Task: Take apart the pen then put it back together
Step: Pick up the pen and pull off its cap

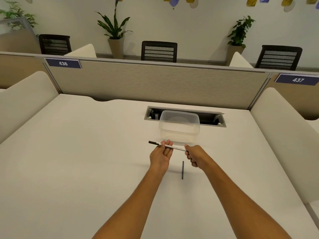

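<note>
A thin white pen [178,148] with a black left end is held level above the white desk [86,152]. My left hand [161,155] is palm-up, its fingertips and thumb pinching the pen's left part. My right hand [194,155] is closed around the pen's right end, hiding that end. A short dark pen part [182,170], thin and straight, lies on the desk below and between my hands, touching neither.
A clear plastic container [179,126] stands just behind my hands, in front of an open cable slot [212,118] in the desk. A grey partition [155,80] closes the back; cream side panels flank the desk left and right.
</note>
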